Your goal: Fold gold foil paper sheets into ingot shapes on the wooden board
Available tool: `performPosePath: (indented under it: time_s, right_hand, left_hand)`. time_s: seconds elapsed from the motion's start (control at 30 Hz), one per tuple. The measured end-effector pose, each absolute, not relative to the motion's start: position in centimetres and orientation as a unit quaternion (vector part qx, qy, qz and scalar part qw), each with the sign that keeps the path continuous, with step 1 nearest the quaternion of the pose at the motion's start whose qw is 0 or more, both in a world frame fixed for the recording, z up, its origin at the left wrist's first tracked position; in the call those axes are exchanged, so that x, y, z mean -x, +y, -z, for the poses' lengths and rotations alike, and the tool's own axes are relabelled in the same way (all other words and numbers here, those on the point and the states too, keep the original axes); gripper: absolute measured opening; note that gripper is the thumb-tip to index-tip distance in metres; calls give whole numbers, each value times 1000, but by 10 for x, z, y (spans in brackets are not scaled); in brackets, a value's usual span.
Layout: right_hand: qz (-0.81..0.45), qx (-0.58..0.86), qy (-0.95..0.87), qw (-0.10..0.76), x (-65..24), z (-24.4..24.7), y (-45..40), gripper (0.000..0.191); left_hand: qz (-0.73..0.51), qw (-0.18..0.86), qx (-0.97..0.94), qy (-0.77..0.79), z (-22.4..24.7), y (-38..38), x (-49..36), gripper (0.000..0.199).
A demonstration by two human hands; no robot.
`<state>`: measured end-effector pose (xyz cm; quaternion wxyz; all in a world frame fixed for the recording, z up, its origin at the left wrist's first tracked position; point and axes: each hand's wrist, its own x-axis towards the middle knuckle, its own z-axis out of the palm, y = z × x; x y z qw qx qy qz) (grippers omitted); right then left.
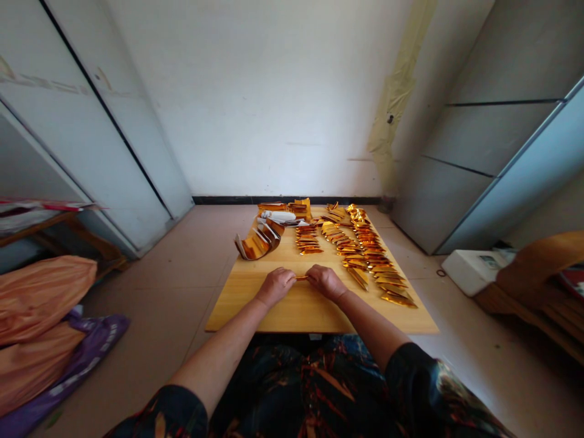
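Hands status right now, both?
Left hand: closed, holding one end of a narrow gold foil strip.
Right hand: closed, holding the strip's other end.

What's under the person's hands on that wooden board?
The left hand and right hand hold a thin gold foil strip between them, just above the wooden board. The strip's ends and the board beneath the palms are covered by the hands.
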<state>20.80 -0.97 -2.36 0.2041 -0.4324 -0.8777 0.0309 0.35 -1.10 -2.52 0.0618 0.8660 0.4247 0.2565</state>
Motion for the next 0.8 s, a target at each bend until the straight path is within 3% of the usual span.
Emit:
performPosePath:
  time_s: [0.37,0.57,0.8]
  right_hand:
    - [-101,447,-865,204,-209,9,-18,12]
    - [-119,415,-880,196,-209,-3,-22,11]
    - [-125,407,-882,202,-205,-6,-26,12]
  left_hand:
    - [-230,148,-867,416,2,-13,-9,15]
    - [-197,133,-878,415,-8,-18,-10,11]
    - [-220,139,-889,377,-4,-20,-10,26]
